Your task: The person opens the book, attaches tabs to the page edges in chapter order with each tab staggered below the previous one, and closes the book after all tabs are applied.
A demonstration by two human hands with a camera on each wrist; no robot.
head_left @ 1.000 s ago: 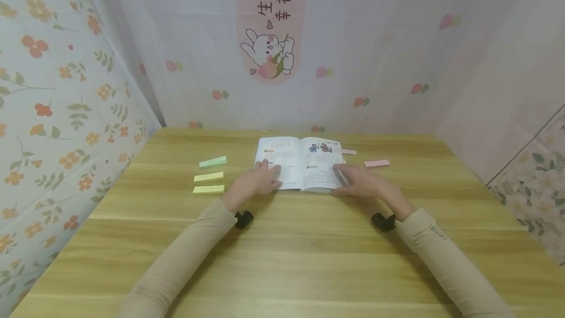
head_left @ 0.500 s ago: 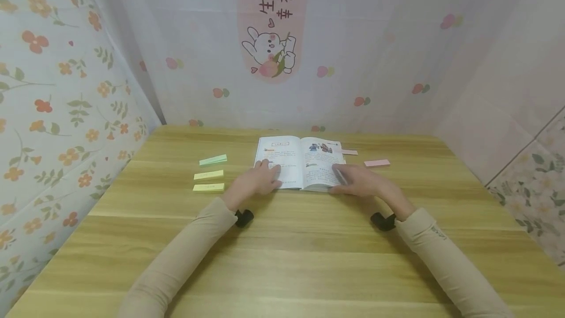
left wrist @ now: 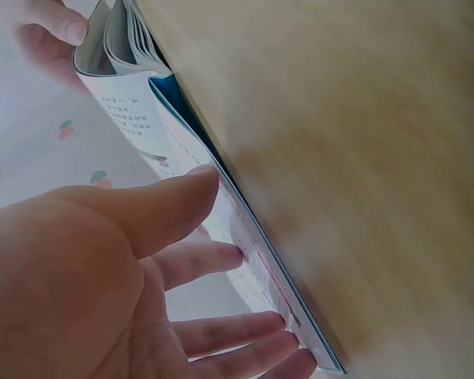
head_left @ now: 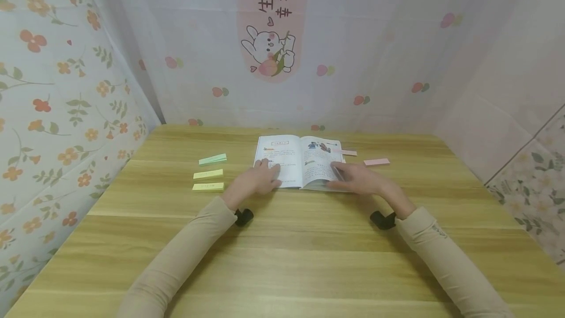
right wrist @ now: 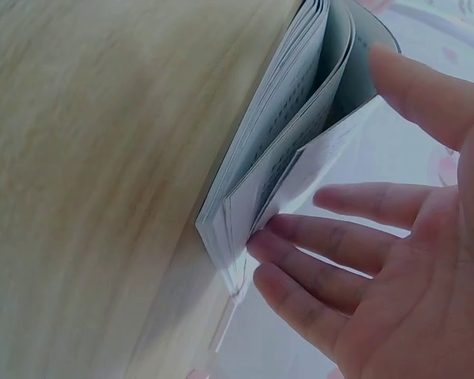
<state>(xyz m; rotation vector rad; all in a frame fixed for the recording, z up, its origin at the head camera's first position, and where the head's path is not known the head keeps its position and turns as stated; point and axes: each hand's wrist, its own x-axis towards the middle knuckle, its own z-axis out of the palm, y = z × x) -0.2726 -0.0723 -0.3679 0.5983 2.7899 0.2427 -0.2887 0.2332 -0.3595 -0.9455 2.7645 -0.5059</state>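
An open book (head_left: 289, 180) with printed text and small colour pictures lies on the wooden table. On its left page rests my left hand (head_left: 261, 178), fingers spread near the outer edge; its thumb (left wrist: 191, 189) lies close to the lower edge in the left wrist view. At the right page's lower outer corner is my right hand (head_left: 359, 179). Its fingertips (right wrist: 272, 237) touch the page's outer side, while its thumb (right wrist: 411, 91) is by the curved lower edge. That page (right wrist: 328, 154) bows up, with a gap under it. A pink strip (head_left: 349, 152) sticks out from the book's right side.
Left of the book lie a green strip pad (head_left: 213, 160) and two yellow strip pads (head_left: 208, 174), one nearer than the other. A pink strip pad (head_left: 376, 162) lies to the right. Patterned cloth (head_left: 375, 53) hangs behind the table (head_left: 282, 259).
The right page's outer part has bowed up and inward under my right hand, whose thumb has shifted slightly left. My left hand has stayed in place.
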